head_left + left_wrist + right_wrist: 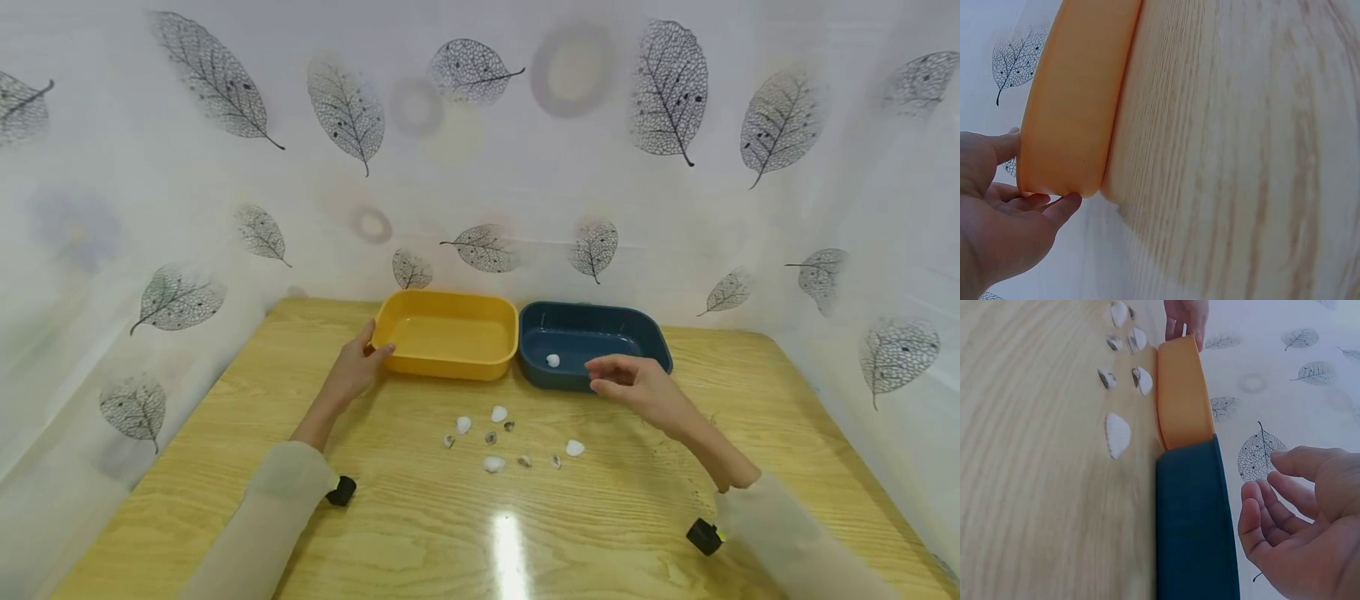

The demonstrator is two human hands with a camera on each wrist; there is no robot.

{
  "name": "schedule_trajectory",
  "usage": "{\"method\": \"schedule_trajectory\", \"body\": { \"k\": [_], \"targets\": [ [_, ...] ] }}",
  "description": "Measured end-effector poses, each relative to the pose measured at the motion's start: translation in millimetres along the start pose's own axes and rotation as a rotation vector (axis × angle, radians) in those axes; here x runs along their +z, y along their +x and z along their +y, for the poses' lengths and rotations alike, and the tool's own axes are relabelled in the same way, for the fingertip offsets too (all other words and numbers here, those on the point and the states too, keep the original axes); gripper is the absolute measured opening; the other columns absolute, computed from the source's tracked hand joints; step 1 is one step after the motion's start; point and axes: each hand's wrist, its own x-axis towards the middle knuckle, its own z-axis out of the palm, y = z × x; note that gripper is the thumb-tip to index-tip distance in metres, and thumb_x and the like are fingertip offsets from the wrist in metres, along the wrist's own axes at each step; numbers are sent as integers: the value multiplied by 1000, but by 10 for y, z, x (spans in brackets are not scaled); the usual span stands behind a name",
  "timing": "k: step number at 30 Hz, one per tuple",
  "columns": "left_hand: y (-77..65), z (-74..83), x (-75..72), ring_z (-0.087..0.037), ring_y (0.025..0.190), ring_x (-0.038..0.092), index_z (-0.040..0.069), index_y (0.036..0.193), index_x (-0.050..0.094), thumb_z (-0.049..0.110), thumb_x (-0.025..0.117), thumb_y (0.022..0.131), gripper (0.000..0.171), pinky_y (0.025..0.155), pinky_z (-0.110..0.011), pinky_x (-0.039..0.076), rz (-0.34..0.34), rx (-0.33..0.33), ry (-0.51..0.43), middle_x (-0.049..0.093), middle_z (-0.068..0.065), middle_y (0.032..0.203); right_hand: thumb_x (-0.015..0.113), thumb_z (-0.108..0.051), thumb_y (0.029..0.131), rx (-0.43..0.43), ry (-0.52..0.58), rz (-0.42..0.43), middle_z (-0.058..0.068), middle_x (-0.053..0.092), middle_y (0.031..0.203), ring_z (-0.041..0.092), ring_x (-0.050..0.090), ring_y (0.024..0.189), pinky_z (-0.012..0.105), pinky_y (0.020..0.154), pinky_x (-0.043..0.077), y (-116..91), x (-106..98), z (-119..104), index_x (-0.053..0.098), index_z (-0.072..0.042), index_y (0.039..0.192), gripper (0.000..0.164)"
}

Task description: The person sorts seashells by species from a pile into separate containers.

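Observation:
My left hand (356, 367) holds the left end of a yellow plastic bin (450, 367), its thumb and fingers round the near corner. In the left wrist view, the same hand (1016, 219) touches the bin's end wall (1079, 106). My right hand (637, 390) hovers by the near right rim of a dark blue bin (555, 379). Its fingers bend loosely, with a gap to the thumb and nothing between them in the right wrist view (1310, 519). One white seashell (552, 361) lies inside the blue bin.
Several white seashells (493, 464) and small greyish shells (524, 461) lie scattered on the wooden table (405, 533) in front of the bins. The two bins stand side by side near the back edge. Behind them hangs a white leaf-patterned cloth (510, 167).

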Motion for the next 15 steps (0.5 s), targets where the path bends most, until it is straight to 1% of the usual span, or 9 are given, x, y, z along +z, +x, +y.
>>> {"method": "schedule_trajectory", "body": {
  "k": [6, 12, 15],
  "targets": [
    [16, -23, 3, -41, 154, 19, 0, 164, 5, 26, 49, 112, 73, 123, -52, 22, 0, -4, 0, 8, -20, 171, 67, -13, 102, 24, 14, -37, 25, 68, 124, 22, 69, 108, 27, 86, 59, -114, 76, -1, 63, 9, 133, 38],
    [28, -39, 2, -41, 154, 20, 0, 164, 6, 26, 50, 111, 73, 123, -52, 22, 0, -5, 1, 8, -20, 170, 69, -10, 100, 7, -17, -61, 24, 68, 119, 19, 67, 97, 26, 80, 58, -191, 175, 69, 66, 8, 127, 33],
    [35, -44, 3, -40, 154, 21, 1, 164, 6, 27, 50, 111, 74, 124, -53, 22, 3, -11, 9, 9, -20, 170, 69, -7, 99, 2, -20, -82, 24, 68, 117, 18, 67, 96, 26, 79, 58, -214, 230, 124, 67, 9, 125, 31]
  ]
}}
